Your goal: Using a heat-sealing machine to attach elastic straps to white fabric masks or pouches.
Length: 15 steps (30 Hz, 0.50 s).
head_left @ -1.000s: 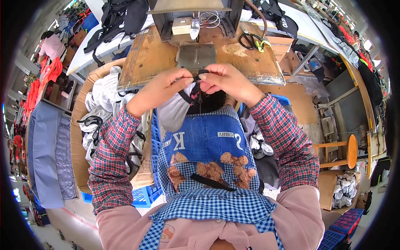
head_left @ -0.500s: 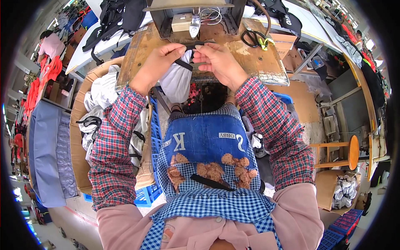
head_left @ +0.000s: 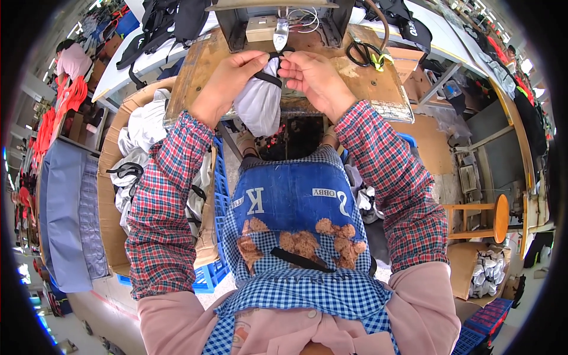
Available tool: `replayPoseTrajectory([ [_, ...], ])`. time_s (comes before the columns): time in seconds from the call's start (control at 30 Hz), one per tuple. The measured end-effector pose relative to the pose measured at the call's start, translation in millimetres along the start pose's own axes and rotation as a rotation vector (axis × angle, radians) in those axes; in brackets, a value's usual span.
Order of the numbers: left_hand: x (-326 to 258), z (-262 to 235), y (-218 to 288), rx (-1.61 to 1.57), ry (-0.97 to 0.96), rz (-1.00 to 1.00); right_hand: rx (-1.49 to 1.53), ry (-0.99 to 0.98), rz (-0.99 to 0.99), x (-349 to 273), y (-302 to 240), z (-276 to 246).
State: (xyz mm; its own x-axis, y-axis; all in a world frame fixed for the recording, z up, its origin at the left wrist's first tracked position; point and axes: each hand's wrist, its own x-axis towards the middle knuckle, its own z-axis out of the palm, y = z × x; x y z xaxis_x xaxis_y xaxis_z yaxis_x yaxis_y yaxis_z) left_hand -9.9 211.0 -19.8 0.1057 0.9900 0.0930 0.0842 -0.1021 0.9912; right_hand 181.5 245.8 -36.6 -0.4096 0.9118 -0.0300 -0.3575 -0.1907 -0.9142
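Both hands are up at the far edge of the desk (head_left: 378, 89), pinched on 1 black strap (head_left: 267, 76) that crosses a white cloth (head_left: 259, 106). My left hand (head_left: 228, 80) grips the strap's left end between thumb and fingers; my right hand (head_left: 310, 74) nips its upper end just under the machine (head_left: 283, 18). The 2 hands sit close together, with only the strap and the top of the cloth between them. I can't tell whether the strap is joined to the cloth or merely laid over it.

The cloth hangs from my grip over the near edge of the desk, bunched and drooping toward my lap. The strap's upper end lies right below the machine's metal part (head_left: 281, 32), at the middle of the worn wooden top.

Black scissors (head_left: 361, 54) lie on the desk to the right of my right hand, well apart from it, with a yellow tag just beside them. Under the desk I see 2 feet (head_left: 248, 145) on the floor. A blue apron (head_left: 290, 201) covers my lap. On my left stands a cardboard box (head_left: 109, 160) full of white pieces with black straps, next to a blue crate (head_left: 220, 195). A wooden stool (head_left: 494, 219) stands off to my right. Another person (head_left: 74, 59) is at the far left.
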Motion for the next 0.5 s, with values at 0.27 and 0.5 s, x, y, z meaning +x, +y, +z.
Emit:
replayPoseTrajectory([
  [0.27, -1.0, 4.2, 1.1, -0.024, 0.039, 0.002, 0.014, 0.017, -0.006, 2.4, -0.2, 1.5],
  [0.5, -1.6, 8.5, 0.1, -0.034, 0.070, 0.009, 0.038, 0.078, -0.024, -0.9, -0.6, 6.5],
])
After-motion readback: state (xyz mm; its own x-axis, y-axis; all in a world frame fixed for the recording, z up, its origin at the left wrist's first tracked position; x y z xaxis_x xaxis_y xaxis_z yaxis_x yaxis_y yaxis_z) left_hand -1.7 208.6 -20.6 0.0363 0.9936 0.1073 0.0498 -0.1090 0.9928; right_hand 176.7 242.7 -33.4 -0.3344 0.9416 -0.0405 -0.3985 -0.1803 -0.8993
